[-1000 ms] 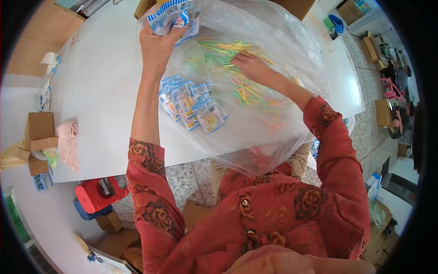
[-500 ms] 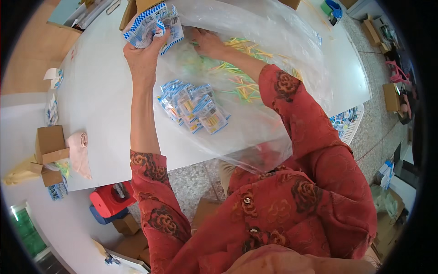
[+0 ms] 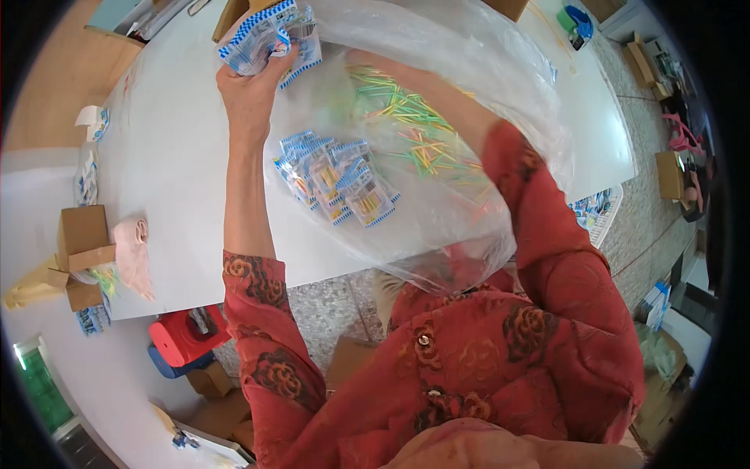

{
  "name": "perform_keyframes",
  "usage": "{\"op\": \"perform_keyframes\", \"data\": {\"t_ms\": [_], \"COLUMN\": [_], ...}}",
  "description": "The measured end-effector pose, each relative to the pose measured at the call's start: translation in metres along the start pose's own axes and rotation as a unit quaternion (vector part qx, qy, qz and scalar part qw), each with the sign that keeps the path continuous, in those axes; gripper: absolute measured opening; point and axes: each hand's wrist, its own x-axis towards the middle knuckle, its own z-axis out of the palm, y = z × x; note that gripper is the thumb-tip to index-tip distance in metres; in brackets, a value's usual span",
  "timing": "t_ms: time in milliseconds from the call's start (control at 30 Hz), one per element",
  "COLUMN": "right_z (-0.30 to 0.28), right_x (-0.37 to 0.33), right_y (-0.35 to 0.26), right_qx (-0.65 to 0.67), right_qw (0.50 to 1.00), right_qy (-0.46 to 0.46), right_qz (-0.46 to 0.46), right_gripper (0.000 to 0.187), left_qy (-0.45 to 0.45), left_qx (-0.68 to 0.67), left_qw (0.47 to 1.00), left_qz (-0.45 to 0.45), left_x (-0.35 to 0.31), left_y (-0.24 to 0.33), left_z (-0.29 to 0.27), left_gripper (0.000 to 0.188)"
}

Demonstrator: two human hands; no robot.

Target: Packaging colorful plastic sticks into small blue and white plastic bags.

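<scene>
Left hand [image 3: 248, 87], far left: fingers closed round blue-checked clear packets [image 3: 266, 48]; likely light, flexible, slippery; best pinched at checked edge. Right hand [image 3: 370, 62] beside thin coloured sticks [image 3: 400, 102], far middle; fingers indistinct, cannot tell grip. Packet pile [image 3: 337, 181] nearer, on white table [image 3: 180, 195].

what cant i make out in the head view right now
In the head view:
Right hand: fingers blurred, any grip unclear.
Held packets: count hidden by overlap and the left hand.
Cardboard box, top right: cut off by the upper edge.
White basket: partly hidden by the right sleeve.
</scene>
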Motion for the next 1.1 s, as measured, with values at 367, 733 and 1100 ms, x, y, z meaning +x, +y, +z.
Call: {"op": "perform_keyframes", "data": {"t_ms": [367,733,1100], "right_z": [-0.102,-0.220,-0.141], "right_x": [-0.008,-0.191,-0.082], "right_y": [-0.024,-0.049,-0.105], "right_qx": [0.055,-0.085,-0.379], "right_qw": [0.996,0.990,0.861], "right_qy": [-0.052,-0.110,-0.337], "right_qz": [-0.052,0.013,0.043], "right_gripper": [0.056,0.054,0.052], "left_qy": [0.008,0.030,0.038], "left_qx": [-0.015,-0.043,-0.023], "left_qw": [1.000,0.999,0.996], "left_qz": [0.003,0.015,-0.079], "left_x": [0.002,0.000,-0.024], "left_y": [-0.002,0.009,0.006], "left_z": [-0.001,0.002,-0.003], "left_gripper": [0.026,0.031,0.028]}}
